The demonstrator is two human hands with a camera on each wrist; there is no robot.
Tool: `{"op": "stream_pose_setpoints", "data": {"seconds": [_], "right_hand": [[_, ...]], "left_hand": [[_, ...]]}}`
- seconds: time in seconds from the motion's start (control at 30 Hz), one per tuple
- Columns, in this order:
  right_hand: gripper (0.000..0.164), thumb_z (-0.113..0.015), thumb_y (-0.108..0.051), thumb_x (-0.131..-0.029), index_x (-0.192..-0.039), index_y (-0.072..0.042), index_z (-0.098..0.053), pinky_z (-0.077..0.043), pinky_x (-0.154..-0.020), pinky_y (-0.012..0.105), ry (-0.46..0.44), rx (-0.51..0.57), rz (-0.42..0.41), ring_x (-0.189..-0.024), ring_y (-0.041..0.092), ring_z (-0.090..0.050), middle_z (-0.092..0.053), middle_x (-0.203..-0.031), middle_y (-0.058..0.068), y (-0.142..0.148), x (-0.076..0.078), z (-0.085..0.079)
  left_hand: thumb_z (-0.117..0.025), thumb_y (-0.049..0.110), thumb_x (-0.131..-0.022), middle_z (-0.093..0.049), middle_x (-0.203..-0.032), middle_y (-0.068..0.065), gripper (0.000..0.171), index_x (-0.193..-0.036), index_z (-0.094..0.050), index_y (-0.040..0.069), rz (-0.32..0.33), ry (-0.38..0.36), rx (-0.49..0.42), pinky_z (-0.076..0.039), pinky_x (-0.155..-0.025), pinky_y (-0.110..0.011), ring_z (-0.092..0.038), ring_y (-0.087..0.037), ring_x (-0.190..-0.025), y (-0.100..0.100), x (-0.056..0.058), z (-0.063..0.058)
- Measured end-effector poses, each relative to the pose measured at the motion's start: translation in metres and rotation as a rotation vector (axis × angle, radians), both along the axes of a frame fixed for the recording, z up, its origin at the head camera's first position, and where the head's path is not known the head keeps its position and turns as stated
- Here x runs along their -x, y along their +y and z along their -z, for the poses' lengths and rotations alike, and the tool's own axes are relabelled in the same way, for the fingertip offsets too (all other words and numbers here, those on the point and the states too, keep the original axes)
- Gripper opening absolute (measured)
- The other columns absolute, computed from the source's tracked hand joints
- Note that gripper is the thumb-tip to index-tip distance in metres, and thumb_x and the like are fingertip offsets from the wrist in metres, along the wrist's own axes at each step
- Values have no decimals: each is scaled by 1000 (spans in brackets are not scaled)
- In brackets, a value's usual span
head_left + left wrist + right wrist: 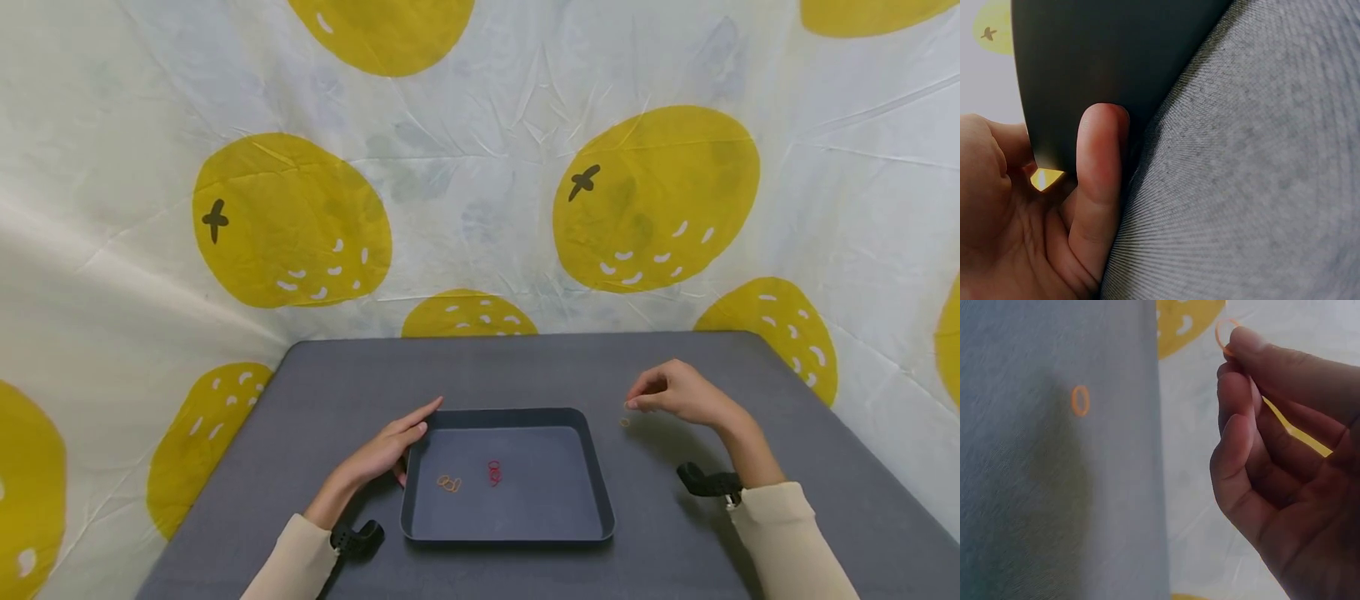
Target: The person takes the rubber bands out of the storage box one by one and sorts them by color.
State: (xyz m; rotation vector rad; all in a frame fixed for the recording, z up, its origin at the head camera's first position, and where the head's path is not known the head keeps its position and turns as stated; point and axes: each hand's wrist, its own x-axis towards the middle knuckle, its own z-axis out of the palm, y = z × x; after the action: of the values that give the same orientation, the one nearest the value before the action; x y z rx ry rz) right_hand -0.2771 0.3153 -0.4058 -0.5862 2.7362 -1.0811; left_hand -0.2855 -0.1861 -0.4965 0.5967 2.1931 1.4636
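pinching orange band [1217, 334] between right hand [682, 394] thumb and fingertip, loop poking out past tips. loose band [1074, 400] lies on table [525, 367], just below, off tray [525, 512]'s right side. left hand [378, 450] grips tray's left wall. best: light pinch on loop edge, clear of loose band; tray held flat, yellowish bands [448, 483] and red bands [493, 473] inside undisturbed.

Head view high, facing forward-down; wrist views close on fingers [1235, 394]; head, left wrist share tray [540, 492].
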Motion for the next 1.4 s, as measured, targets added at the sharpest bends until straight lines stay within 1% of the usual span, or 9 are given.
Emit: {"op": "stream_pose_setpoints", "data": {"seconds": [0.1,0.33,0.47,0.6,0.8,0.97,1.23,1.4], "right_hand": [[14,-77,-19,-94,-97,-7,-81,-56,-69,31,-14,3,5,-79,17,-68,-78,-94,12,5,3,8],[13,-77,-15,-94,-94,-3,-81,-49,-61,25,-43,-24,1,-68,6,-57,-75,-85,9,12,13,27],[9,-79,-13,-91,-91,-4,-81,-49,-59,23,-48,-47,10,-66,4,-57,-76,-82,6,15,15,37],[9,-78,-13,-91,-90,-4,-81,-52,-59,24,-56,-54,16,-67,6,-60,-76,-81,7,18,15,44],[11,-77,-15,-93,-90,-5,-81,-53,-60,25,-68,-69,36,-69,9,-63,-75,-80,4,20,17,48],[11,-76,-14,-93,-90,-4,-80,-51,-59,25,-65,-78,48,-67,9,-61,-74,-79,4,21,17,51],[12,-77,-16,-93,-89,-6,-81,-51,-59,24,-55,-102,101,-67,8,-59,-73,-76,2,20,20,53],[12,-78,-16,-92,-90,-5,-81,-51,-59,24,-48,-96,91,-67,9,-60,-73,-77,2,21,20,54]], "left_hand": [[-34,31,-115,-19,-172,-16,52,-166,-24,34,0,6,2,-59,-50,-42,-61,-24,-58,-1,0,-1],[-34,28,-115,-20,-172,-18,51,-166,-25,34,-16,-7,5,-59,-49,-41,-58,-23,-54,-3,-1,1],[-35,30,-115,-19,-172,-16,51,-165,-26,35,-17,-8,9,-58,-49,-41,-59,-24,-56,-2,-1,3],[-35,29,-115,-20,-172,-18,51,-165,-26,35,-17,-5,11,-58,-48,-40,-59,-24,-55,-1,-1,2],[-34,28,-115,-20,-172,-17,51,-166,-25,34,-26,-3,19,-58,-49,-41,-60,-24,-57,0,-2,0],[-36,30,-115,-22,-171,-16,51,-165,-26,35,-32,0,17,-58,-49,-41,-60,-24,-57,1,-1,-2],[-36,33,-115,-22,-171,-15,52,-165,-26,35,-22,11,16,-59,-49,-43,-60,-24,-56,2,0,-1],[-36,32,-115,-22,-171,-15,51,-165,-26,35,-23,11,16,-59,-49,-43,-59,-24,-55,3,0,0]]}}
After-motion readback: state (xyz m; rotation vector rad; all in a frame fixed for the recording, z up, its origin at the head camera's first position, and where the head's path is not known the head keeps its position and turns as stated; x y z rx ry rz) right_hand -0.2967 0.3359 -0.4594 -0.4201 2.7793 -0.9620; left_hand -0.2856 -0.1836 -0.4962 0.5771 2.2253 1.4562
